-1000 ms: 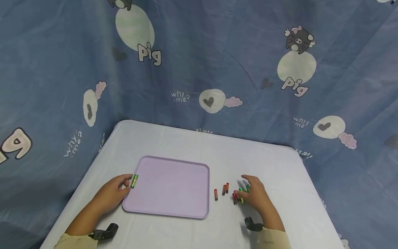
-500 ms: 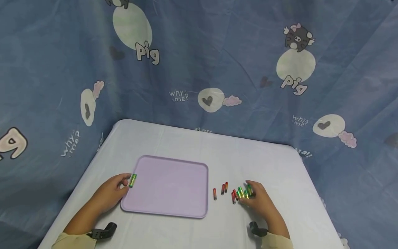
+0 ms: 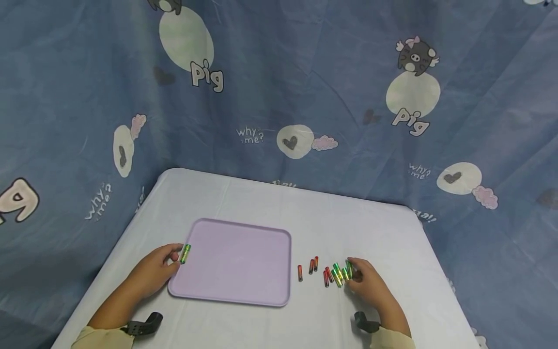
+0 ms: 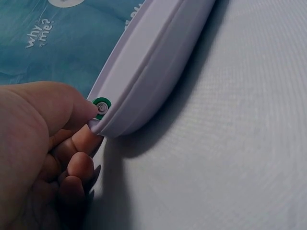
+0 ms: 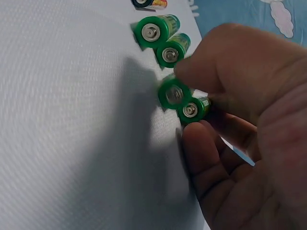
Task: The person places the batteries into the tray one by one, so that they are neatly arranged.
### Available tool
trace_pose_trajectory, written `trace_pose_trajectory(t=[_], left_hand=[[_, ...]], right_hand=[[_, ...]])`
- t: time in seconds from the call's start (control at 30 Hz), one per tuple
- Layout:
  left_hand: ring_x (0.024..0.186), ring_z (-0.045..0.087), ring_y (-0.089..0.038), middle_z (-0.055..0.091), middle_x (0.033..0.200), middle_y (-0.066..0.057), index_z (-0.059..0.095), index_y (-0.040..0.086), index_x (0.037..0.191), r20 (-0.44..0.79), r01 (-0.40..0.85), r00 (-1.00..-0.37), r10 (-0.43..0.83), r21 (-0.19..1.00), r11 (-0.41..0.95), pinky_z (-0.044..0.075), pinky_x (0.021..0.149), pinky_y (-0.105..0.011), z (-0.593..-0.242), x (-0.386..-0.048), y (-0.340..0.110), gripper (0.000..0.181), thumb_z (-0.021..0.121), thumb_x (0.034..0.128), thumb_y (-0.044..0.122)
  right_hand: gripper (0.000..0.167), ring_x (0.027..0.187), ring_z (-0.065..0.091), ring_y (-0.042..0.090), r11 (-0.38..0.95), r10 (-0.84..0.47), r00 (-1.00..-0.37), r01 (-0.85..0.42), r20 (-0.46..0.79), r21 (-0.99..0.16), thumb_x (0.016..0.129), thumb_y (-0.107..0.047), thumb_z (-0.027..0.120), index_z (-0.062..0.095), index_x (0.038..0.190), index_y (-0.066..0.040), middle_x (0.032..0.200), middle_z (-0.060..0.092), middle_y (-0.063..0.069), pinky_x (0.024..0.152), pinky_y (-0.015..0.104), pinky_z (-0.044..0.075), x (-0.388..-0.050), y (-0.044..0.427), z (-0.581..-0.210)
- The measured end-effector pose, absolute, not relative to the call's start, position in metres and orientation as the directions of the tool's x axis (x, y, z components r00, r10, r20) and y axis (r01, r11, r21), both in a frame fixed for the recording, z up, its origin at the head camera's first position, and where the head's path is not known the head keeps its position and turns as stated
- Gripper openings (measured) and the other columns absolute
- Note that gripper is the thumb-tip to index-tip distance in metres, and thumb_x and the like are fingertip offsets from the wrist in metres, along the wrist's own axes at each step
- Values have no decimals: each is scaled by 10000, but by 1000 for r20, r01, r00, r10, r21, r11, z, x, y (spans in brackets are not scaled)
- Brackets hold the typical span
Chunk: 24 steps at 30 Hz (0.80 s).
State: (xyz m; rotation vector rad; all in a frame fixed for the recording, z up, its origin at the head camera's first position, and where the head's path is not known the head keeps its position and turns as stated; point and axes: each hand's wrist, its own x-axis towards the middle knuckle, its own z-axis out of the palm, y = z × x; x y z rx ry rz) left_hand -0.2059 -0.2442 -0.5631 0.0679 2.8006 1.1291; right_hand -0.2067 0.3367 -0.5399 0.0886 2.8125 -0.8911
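Note:
My left hand (image 3: pixel 154 271) is at the left edge of the lilac tray (image 3: pixel 235 264). There it holds a green battery (image 3: pixel 185 253) against the rim; the left wrist view shows the thumb by the battery's end (image 4: pixel 101 109) and other fingers curled at the tray's edge. Right of the tray, my right hand (image 3: pixel 370 283) grips at the outer end of a group of green batteries (image 3: pixel 336 276). In the right wrist view, its thumb and fingers curl about two adjacent green batteries, the upper battery (image 5: pixel 172 94) blurred and the lower battery (image 5: pixel 191 110) sharper.
Several red-and-black batteries lie between the tray and the green group, one red battery (image 3: pixel 300 273) being nearest the tray. A white cloth (image 3: pixel 257 198) covers the table. Behind it hangs a blue printed curtain (image 3: pixel 261 72).
My right hand has shifted to the right and slightly nearer, from above the batteries to the group's right end, so more green batteries show. My left hand keeps its place at the tray.

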Motion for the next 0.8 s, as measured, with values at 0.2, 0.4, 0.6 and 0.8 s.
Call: trace_pose_trajectory(t=[0.2,0.4,0.6,0.8], left_hand=[[717,450,-106,593,1038,-17,547,-14,1447,-89,7,-991,96,694,720,363,619,-282,-563,-206,-244,513,648,970,146],[723,453,-101,592,1050,-16,547,-16,1449,-90,6,-991,96,702,712,369,630,-279,-564,-206,-245,515,657,970,141],[727,451,-100,595,1049,-10,544,-15,1452,-86,10,-992,97,696,718,361,635,-281,-565,-207,-246,517,656,977,156],[724,449,-105,598,1054,-9,540,-16,1456,-86,12,-992,98,690,724,361,641,-285,-564,-207,-246,520,652,982,166]], right_hand=[[685,1150,637,230,815,31,-978,145,-208,-560,845,-66,766,552,1496,-97,1521,521,140,1021,508,523,-206,337,-541],[585,1166,641,261,804,54,-979,159,-196,-572,910,-49,667,566,1484,-97,1497,544,129,1028,531,516,-203,336,-541],[591,1165,657,259,809,37,-983,134,-179,-572,907,-32,711,566,1478,-82,1482,552,142,1026,518,521,-203,336,-544],[612,1166,666,270,821,50,-985,135,-166,-554,895,-39,757,569,1475,-85,1469,567,141,1020,498,530,-204,334,-546]])
